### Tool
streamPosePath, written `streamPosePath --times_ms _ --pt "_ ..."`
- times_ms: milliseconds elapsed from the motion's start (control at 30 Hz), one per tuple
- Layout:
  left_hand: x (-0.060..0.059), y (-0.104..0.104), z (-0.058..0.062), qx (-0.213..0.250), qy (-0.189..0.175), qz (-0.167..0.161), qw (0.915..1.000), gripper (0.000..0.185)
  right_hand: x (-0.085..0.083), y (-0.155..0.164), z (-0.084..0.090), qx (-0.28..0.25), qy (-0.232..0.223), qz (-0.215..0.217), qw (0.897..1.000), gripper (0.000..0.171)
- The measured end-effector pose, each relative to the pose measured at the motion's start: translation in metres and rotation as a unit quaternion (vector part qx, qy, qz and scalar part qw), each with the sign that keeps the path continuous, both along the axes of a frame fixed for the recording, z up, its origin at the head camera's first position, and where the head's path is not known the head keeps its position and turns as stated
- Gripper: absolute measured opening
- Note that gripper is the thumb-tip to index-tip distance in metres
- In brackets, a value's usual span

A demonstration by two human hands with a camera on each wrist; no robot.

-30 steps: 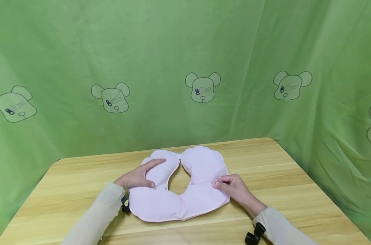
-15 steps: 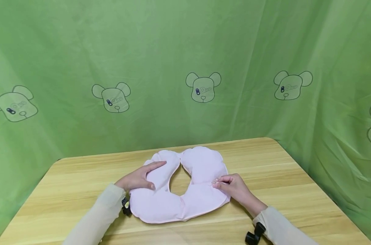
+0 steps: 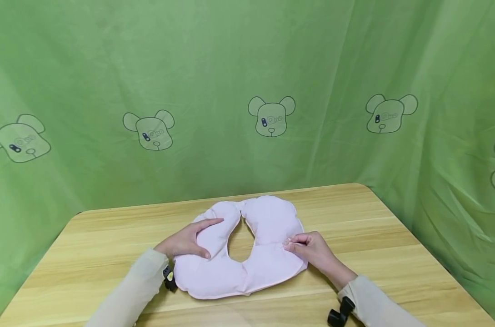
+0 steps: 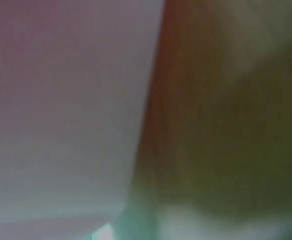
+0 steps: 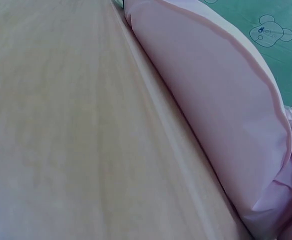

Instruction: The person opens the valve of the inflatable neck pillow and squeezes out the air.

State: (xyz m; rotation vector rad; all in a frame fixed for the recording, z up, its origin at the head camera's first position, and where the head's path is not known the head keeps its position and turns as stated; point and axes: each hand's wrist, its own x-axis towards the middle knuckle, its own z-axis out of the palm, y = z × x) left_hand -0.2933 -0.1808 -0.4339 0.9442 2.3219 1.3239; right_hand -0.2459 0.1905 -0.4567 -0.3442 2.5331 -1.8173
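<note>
A pale pink U-shaped neck pillow (image 3: pixel 267 222) lies on the wooden table (image 3: pixel 374 236), its two ends pointing away from me and almost touching. My left hand (image 3: pixel 190 238) grips the pillow's left arm, thumb on the inner side and fingers laid over the top. At the right side my right hand (image 3: pixel 306 247) pinches the pillow's fabric between thumb and fingertips. The right wrist view shows the pillow (image 5: pixel 221 105) bulging from the tabletop (image 5: pixel 60 125). The left wrist view is a blur of pink and brown.
A green cloth printed with bear heads (image 3: pixel 271 116) hangs behind and to the right of the table. Black wrist-camera mounts (image 3: pixel 339 313) sit on both cream sleeves. Bare wood shows left, right and in front of the pillow.
The pillow's left arm has been squeezed narrower and pushed slightly inward under my left hand. My right hand has kept its pinch in the same spot.
</note>
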Motion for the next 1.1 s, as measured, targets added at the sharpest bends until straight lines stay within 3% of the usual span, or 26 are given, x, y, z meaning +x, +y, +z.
streamPosePath --times_ms 467,533,700,767,1100 --pt "-0.0033 -0.0014 -0.0068 -0.007 0.027 0.0 0.9996 0.086 0.0013 0.0 0.0005 0.0 0.0 0.002 1.0 0.014" --pt "0.0013 0.0005 0.0006 -0.005 0.027 0.002 0.9996 0.085 0.0007 0.0002 -0.0001 0.002 0.003 0.004 1.0 0.013" --pt "0.0013 0.0005 0.0005 0.004 0.025 0.007 0.9997 0.081 -0.0006 0.0001 -0.0016 0.008 0.005 0.002 1.0 0.012" --pt "-0.0032 -0.0013 -0.007 0.007 0.026 0.009 0.9996 0.08 -0.0008 0.0001 -0.0021 0.01 0.006 -0.001 1.0 0.012" --pt "-0.0007 0.0011 -0.0043 -0.006 0.03 0.023 0.9993 0.077 -0.0005 -0.0006 -0.0002 0.007 0.003 -0.003 1.0 0.012"
